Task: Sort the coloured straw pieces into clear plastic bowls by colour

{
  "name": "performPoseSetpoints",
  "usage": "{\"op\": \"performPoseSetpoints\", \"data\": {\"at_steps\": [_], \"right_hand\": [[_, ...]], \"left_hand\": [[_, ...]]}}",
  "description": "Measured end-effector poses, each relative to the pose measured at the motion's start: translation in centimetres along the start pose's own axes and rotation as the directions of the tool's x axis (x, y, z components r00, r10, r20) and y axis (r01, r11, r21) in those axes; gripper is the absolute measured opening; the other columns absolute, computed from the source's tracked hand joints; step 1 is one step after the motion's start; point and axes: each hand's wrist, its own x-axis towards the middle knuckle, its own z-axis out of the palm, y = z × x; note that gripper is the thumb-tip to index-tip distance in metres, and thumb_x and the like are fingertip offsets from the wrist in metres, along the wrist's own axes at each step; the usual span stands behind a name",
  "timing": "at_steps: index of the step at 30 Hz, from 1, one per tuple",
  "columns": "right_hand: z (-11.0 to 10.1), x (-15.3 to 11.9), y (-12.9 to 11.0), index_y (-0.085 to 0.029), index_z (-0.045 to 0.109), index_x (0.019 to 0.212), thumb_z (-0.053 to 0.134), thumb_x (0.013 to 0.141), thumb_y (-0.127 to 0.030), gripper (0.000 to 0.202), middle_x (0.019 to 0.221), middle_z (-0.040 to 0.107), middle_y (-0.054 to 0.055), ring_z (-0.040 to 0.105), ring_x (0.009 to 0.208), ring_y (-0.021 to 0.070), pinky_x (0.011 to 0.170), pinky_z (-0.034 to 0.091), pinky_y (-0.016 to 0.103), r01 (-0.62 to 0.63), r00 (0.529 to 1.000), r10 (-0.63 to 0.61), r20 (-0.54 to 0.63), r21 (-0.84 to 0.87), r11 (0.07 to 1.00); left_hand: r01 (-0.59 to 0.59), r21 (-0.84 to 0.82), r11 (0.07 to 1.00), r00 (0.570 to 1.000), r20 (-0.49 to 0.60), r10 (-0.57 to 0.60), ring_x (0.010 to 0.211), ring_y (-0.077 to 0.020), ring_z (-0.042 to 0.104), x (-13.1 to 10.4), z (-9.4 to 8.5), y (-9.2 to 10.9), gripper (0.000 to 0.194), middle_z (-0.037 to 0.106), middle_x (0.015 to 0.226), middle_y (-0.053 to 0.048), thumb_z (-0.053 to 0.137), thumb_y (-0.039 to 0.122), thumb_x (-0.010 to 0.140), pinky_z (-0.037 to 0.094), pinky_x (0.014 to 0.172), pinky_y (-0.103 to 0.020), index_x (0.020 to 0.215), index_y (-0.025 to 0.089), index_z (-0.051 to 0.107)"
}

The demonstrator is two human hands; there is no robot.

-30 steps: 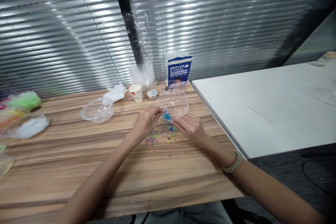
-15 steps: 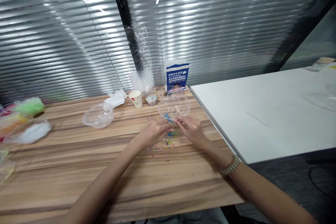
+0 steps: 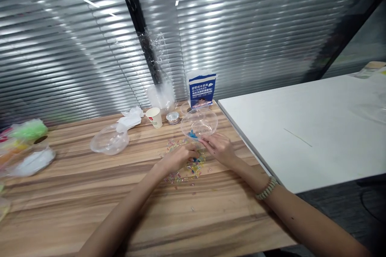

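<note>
My right hand pinches the near rim of a clear plastic bowl. Some small blue pieces lie inside that bowl, toward its near left side. Just to the left, my left hand is down at the scattered small colored pieces on the wooden table. Its fingers are curled and pressed together by a few blue pieces; what they hold, if anything, is hidden. Yellow, pink and clear bits are spread around and below this hand.
Behind the bowl stands a blue and white bag. A paper cup, a round tin, crumpled tissue and another clear bowl sit to the left. A white table adjoins on the right.
My left hand has moved from beside the bowl's near rim down to the scattered pieces. My right hand keeps its grip on the rim. The view has shifted slightly.
</note>
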Motion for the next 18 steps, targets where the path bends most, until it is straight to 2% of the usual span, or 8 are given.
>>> {"op": "performPoseSetpoints", "data": {"at_steps": [7, 14, 18], "right_hand": [[0.0, 0.2, 0.1, -0.016, 0.064, 0.089, 0.056, 0.088, -0.019, 0.008, 0.077, 0.071, 0.004, 0.064, 0.064, 0.0143, 0.064, 0.049, 0.027, 0.022, 0.999, -0.023, -0.022, -0.024, 0.999], [-0.2, 0.2, 0.1, -0.016, 0.064, 0.090, 0.058, 0.087, -0.018, 0.007, 0.074, 0.070, 0.004, 0.063, 0.063, 0.0145, 0.061, 0.048, 0.027, 0.029, 1.000, -0.029, -0.010, -0.013, 1.000], [-0.2, 0.2, 0.2, -0.016, 0.063, 0.091, 0.057, 0.087, -0.019, 0.008, 0.075, 0.071, 0.004, 0.064, 0.063, 0.0145, 0.062, 0.049, 0.027, 0.035, 0.999, -0.035, -0.006, -0.020, 0.999]], "left_hand": [[-0.025, -0.020, 0.999, 0.999, 0.026, 0.026, 0.086, -0.0168, 0.058, 0.2, 0.0, -0.4, 0.019, 0.063, 0.091, -0.008, 0.049, 0.003, 0.082, 0.044, 0.076, -0.025, 0.085, 0.012, 0.066], [0.000, -0.153, 0.988, 0.999, 0.040, 0.006, 0.089, -0.0156, 0.059, -0.1, -1.0, -0.7, 0.029, 0.067, 0.093, -0.007, 0.048, -0.004, 0.077, 0.044, 0.079, -0.025, 0.090, 0.014, 0.067], [-0.008, -0.142, 0.990, 0.999, 0.045, 0.015, 0.091, -0.0160, 0.059, -0.1, -1.0, -0.6, 0.031, 0.066, 0.095, -0.007, 0.047, -0.004, 0.077, 0.044, 0.081, -0.025, 0.092, 0.015, 0.067]]}}
